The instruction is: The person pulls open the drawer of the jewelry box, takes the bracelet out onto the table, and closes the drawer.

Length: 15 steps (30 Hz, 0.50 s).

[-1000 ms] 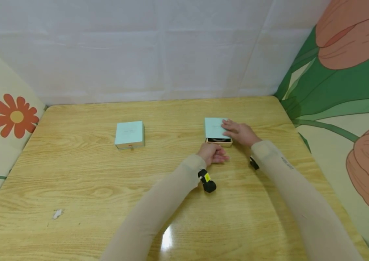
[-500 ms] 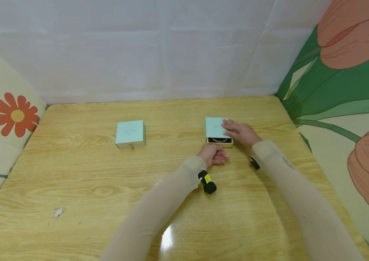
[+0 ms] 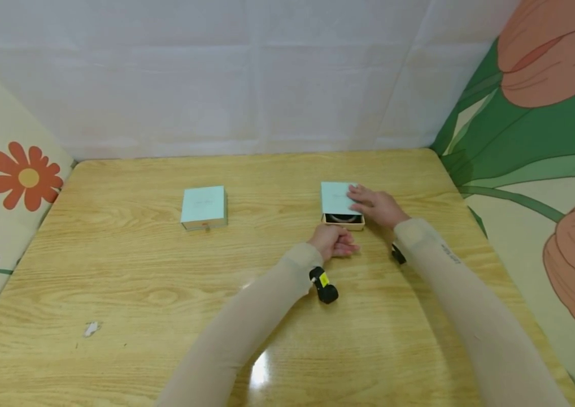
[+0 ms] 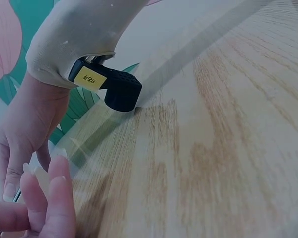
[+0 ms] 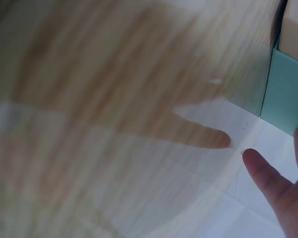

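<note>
A pale turquoise drawer box (image 3: 335,196) sits at the back right of the table, its cream-edged drawer (image 3: 353,226) partly out toward me. Inside the drawer's dark interior, part of a ring-shaped band (image 3: 343,219) shows. My left hand (image 3: 332,241) is at the drawer's front and seems to pinch its pull, though the contact is hidden; its other fingers (image 4: 62,208) are loosely bent. With fingers fairly straight, my right hand (image 3: 376,208) rests on the box's top right side. In the right wrist view, a finger (image 5: 263,173) sticks out beside the turquoise box wall (image 5: 285,94).
A second turquoise drawer box (image 3: 203,204), shut, stands at the back left of the wooden table (image 3: 155,316). A small white mark (image 3: 91,328) lies at the front left. White cloth (image 3: 165,102) hangs behind, with flower-patterned panels (image 3: 531,164) at both sides.
The drawer has slid slightly farther out toward me, showing more of its dark interior and the ring-shaped band. Both hands hold nearly the same places.
</note>
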Each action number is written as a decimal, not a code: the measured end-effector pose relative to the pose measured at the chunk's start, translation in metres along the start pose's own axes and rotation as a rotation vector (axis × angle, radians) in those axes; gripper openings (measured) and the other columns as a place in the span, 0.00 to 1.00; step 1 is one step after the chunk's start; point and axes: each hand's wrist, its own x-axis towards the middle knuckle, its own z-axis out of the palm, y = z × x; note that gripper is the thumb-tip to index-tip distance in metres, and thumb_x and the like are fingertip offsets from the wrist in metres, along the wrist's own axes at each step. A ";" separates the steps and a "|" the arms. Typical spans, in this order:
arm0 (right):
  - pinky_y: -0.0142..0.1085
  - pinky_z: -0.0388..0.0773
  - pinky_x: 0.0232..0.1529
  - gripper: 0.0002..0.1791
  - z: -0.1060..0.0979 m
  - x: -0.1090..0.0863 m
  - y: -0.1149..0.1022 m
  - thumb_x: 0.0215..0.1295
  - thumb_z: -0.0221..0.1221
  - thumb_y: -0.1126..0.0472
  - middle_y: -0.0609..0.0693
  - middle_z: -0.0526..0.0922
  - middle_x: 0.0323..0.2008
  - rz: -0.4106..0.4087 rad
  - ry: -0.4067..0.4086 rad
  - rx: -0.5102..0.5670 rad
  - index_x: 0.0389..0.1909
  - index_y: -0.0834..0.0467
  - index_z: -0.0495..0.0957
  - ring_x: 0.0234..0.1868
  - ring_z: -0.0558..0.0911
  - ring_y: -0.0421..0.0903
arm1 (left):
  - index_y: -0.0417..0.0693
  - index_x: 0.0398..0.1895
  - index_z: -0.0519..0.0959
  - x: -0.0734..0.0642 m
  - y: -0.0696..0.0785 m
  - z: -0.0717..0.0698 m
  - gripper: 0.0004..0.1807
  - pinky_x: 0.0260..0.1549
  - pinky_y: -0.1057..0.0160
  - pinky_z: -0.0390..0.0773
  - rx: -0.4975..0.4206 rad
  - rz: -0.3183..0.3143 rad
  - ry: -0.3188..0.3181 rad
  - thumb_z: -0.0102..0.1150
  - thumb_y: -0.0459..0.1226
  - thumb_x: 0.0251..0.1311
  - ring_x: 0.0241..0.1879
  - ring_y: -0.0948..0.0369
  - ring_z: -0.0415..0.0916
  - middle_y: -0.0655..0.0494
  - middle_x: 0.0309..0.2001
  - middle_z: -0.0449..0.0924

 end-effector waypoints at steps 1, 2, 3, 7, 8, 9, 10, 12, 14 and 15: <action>0.50 0.48 0.72 0.25 0.000 0.000 0.000 0.70 0.57 0.59 0.57 0.61 0.70 -0.001 0.002 0.002 0.65 0.63 0.68 0.73 0.55 0.58 | 0.37 0.23 0.75 -0.001 0.000 0.000 0.14 0.15 0.69 0.78 0.001 0.000 0.000 0.47 0.28 0.68 0.35 0.50 0.85 0.53 0.16 0.77; 0.50 0.48 0.72 0.25 0.000 0.000 0.000 0.70 0.58 0.59 0.57 0.61 0.70 -0.003 0.002 0.003 0.65 0.63 0.68 0.73 0.55 0.58 | 0.37 0.23 0.75 -0.001 0.000 0.000 0.14 0.15 0.69 0.78 0.001 0.000 0.002 0.47 0.28 0.68 0.36 0.49 0.85 0.53 0.16 0.77; 0.50 0.48 0.72 0.25 0.000 0.000 0.000 0.70 0.58 0.59 0.57 0.61 0.70 -0.004 0.002 0.005 0.64 0.64 0.68 0.73 0.55 0.58 | 0.37 0.23 0.75 -0.002 0.000 0.001 0.14 0.15 0.69 0.78 0.000 -0.002 0.002 0.47 0.29 0.68 0.38 0.49 0.85 0.53 0.16 0.77; 0.50 0.48 0.72 0.25 0.000 -0.001 -0.001 0.70 0.58 0.59 0.57 0.61 0.70 -0.011 0.000 0.004 0.64 0.64 0.68 0.73 0.55 0.58 | 0.37 0.24 0.75 -0.003 0.000 0.001 0.14 0.15 0.69 0.78 -0.005 -0.008 0.008 0.47 0.29 0.69 0.41 0.47 0.83 0.53 0.17 0.77; 0.50 0.48 0.72 0.25 0.000 -0.001 -0.001 0.70 0.58 0.59 0.57 0.61 0.70 -0.012 -0.001 0.004 0.64 0.64 0.68 0.73 0.55 0.58 | 0.37 0.24 0.75 -0.003 0.000 0.001 0.13 0.16 0.69 0.78 -0.005 -0.009 0.009 0.47 0.29 0.69 0.42 0.47 0.83 0.53 0.17 0.77; 0.50 0.48 0.72 0.25 0.000 -0.002 -0.001 0.70 0.58 0.59 0.57 0.61 0.70 -0.011 -0.001 0.004 0.64 0.64 0.68 0.73 0.55 0.58 | 0.37 0.24 0.75 -0.004 0.000 0.000 0.13 0.16 0.69 0.78 -0.006 -0.011 0.007 0.47 0.29 0.69 0.43 0.47 0.82 0.54 0.17 0.77; 0.50 0.48 0.72 0.25 0.000 -0.002 -0.001 0.70 0.58 0.59 0.57 0.61 0.70 -0.010 0.000 0.005 0.64 0.64 0.68 0.73 0.55 0.58 | 0.38 0.24 0.75 -0.004 0.000 0.000 0.13 0.16 0.69 0.78 -0.005 -0.012 0.005 0.47 0.29 0.69 0.43 0.46 0.82 0.54 0.17 0.77; 0.50 0.48 0.72 0.25 0.000 -0.001 -0.001 0.70 0.58 0.59 0.56 0.61 0.70 -0.002 0.002 0.007 0.64 0.64 0.68 0.73 0.55 0.57 | 0.38 0.24 0.75 -0.004 0.000 0.001 0.13 0.16 0.69 0.78 -0.002 -0.006 0.008 0.47 0.29 0.69 0.42 0.47 0.82 0.54 0.17 0.77; 0.49 0.48 0.72 0.25 0.000 -0.001 0.000 0.70 0.58 0.59 0.56 0.61 0.70 0.001 0.004 0.007 0.64 0.64 0.68 0.73 0.55 0.57 | 0.38 0.24 0.74 -0.004 -0.001 0.001 0.13 0.16 0.69 0.78 -0.001 -0.004 0.005 0.47 0.29 0.69 0.42 0.47 0.83 0.54 0.17 0.76; 0.49 0.48 0.72 0.25 0.000 -0.001 -0.001 0.70 0.58 0.59 0.56 0.61 0.70 0.001 0.004 0.009 0.64 0.64 0.68 0.73 0.55 0.57 | 0.38 0.24 0.74 -0.004 -0.001 0.001 0.13 0.16 0.69 0.78 -0.001 -0.004 0.005 0.47 0.29 0.69 0.41 0.47 0.83 0.54 0.17 0.76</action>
